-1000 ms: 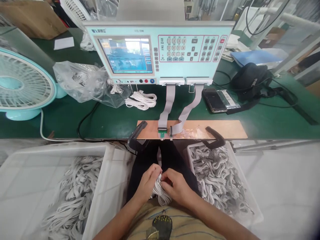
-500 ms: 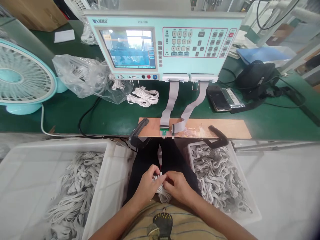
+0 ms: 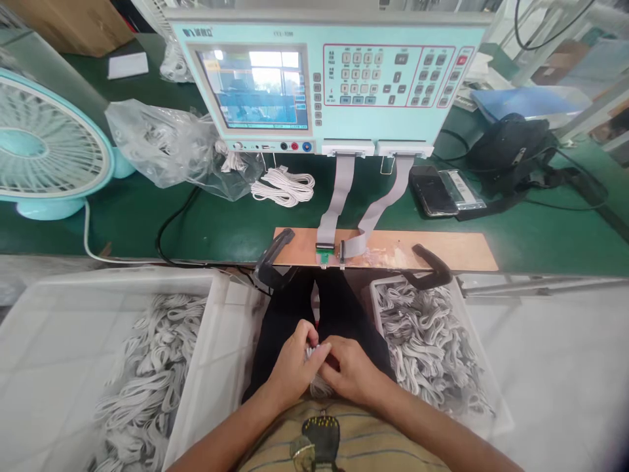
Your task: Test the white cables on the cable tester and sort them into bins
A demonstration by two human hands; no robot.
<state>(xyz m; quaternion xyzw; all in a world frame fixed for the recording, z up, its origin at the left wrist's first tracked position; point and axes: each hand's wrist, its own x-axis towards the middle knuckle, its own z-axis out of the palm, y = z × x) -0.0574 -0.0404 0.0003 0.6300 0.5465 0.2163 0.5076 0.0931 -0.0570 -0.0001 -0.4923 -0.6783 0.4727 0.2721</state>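
Over my lap, my left hand (image 3: 293,362) and my right hand (image 3: 352,371) meet, both closed on a bundle of white cables (image 3: 318,385). The fingertips pinch the bundle's top end between them. A wooden test board (image 3: 432,249) with a green connector (image 3: 322,255) lies on the bench edge just ahead of my hands. Two grey ribbon cables (image 3: 339,200) run from it up to a pale blue tester (image 3: 324,78) with a screen and keypad.
White bins of coiled white cables stand at my left (image 3: 98,314) and right (image 3: 472,341). On the green bench are a blue fan (image 3: 44,151), a plastic bag of cables (image 3: 167,147), a loose cable coil (image 3: 284,187), a phone (image 3: 430,190) and a black bag (image 3: 511,147).
My hands have drawn closer together and a little towards my body, covering more of the cable bundle. The view has shifted slightly.
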